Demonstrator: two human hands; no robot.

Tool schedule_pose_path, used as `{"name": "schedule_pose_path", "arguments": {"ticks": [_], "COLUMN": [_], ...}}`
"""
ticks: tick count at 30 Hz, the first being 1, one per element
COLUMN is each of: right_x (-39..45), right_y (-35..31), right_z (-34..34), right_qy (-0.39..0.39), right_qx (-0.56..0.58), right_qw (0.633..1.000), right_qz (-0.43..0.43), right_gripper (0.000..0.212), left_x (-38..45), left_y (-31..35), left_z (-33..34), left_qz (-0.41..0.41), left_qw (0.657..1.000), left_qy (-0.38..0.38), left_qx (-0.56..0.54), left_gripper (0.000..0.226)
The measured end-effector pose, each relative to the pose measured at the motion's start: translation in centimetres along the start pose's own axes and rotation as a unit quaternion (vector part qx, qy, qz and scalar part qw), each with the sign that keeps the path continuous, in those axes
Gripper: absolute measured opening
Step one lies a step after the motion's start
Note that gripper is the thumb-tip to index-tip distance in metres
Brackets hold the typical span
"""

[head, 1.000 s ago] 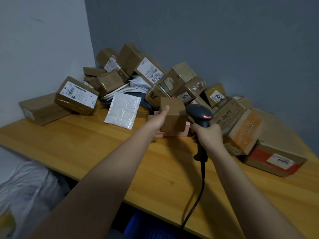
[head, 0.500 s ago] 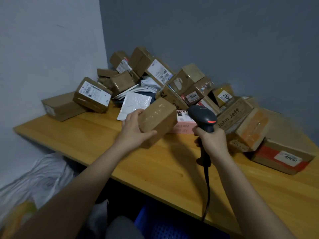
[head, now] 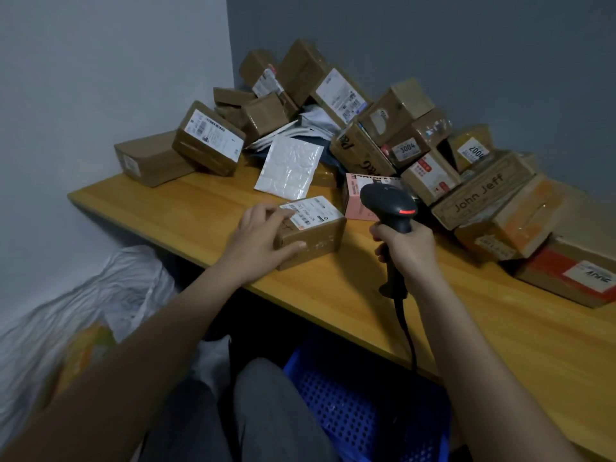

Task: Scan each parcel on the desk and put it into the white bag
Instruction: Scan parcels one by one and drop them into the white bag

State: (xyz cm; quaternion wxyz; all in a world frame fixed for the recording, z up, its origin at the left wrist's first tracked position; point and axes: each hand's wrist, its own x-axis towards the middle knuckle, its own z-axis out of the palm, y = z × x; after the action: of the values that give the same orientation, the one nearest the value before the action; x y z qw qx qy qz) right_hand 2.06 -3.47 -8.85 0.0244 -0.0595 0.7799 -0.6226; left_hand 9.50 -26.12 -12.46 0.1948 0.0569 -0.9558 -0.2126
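Gripping one parcel (head: 311, 230), one scanner (head: 390, 208)

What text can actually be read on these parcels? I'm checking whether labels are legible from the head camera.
"John Jeff": long brown box.
"3004": sticker on a taped brown box.
"2004", upside down: label on the yellowish box.
Shipping label on the parcel held by the left hand: barcode visible, print too blurred.
Other labels: too small or blurred to read.
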Motion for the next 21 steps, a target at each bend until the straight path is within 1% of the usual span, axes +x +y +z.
{"name": "schedule_pose_path", "arguments": {"ticks": [2, 5, 8, 9, 11, 14, 15, 16, 19, 21], "right_x": [-0.1, -0.1, -0.1, -0.1, -0.1, -0.3, -0.3, -0.2, 0.1, 0.4], "right_y": [0.1, 0.3, 0.6, 0.7, 0.8, 0.7, 0.7, 0.6, 0.3, 0.0], "right_z": [0.3, 0.5, 0.5, 0.5, 0.3, 0.0, -0.2, -0.4, -0.4, 0.1], "right_qy": [-0.001, -0.001, -0.012, -0.016, -0.023, -0.032, -0.037, -0.044, -0.073, -0.088], "right_qx": [-0.006, -0.016, -0.019, -0.02, -0.021, -0.014, -0.007, -0.002, -0.005, -0.014], "right_qw": [1.0, 1.0, 1.0, 1.0, 1.0, 0.999, 0.999, 0.999, 0.997, 0.996], "right_qz": [0.004, 0.003, 0.002, 0.003, 0.004, 0.01, 0.013, 0.017, 0.024, 0.023], "right_gripper": [0.018, 0.02, 0.019, 0.02, 0.021, 0.022, 0.022, 0.022, 0.019, 0.015], "left_x": [0.5, 1.6, 2.4, 2.4, 2.5, 2.2, 2.1, 2.0, 1.9, 1.6], "left_y": [0.3, 0.4, -0.1, -0.2, -0.4, -0.8, -1.0, -1.2, -1.5, -1.5], "left_z": [0.2, 0.2, 0.2, 0.1, -0.3, -1.7, -2.2, -2.8, -3.4, -2.7], "left_qz": [-0.067, -0.186, -0.222, -0.227, -0.23, -0.199, -0.184, -0.173, -0.156, -0.175], "left_qw": [0.997, 0.978, 0.955, 0.951, 0.949, 0.945, 0.948, 0.955, 0.98, 0.981], "left_qy": [0.015, -0.026, -0.083, -0.087, -0.086, -0.142, -0.155, -0.147, -0.051, 0.011], "left_qx": [-0.015, -0.095, -0.179, -0.19, -0.199, -0.216, -0.207, -0.189, -0.112, -0.08], "left_gripper": [0.076, 0.097, 0.124, 0.126, 0.117, 0.105, 0.1, 0.094, 0.075, 0.064]}}
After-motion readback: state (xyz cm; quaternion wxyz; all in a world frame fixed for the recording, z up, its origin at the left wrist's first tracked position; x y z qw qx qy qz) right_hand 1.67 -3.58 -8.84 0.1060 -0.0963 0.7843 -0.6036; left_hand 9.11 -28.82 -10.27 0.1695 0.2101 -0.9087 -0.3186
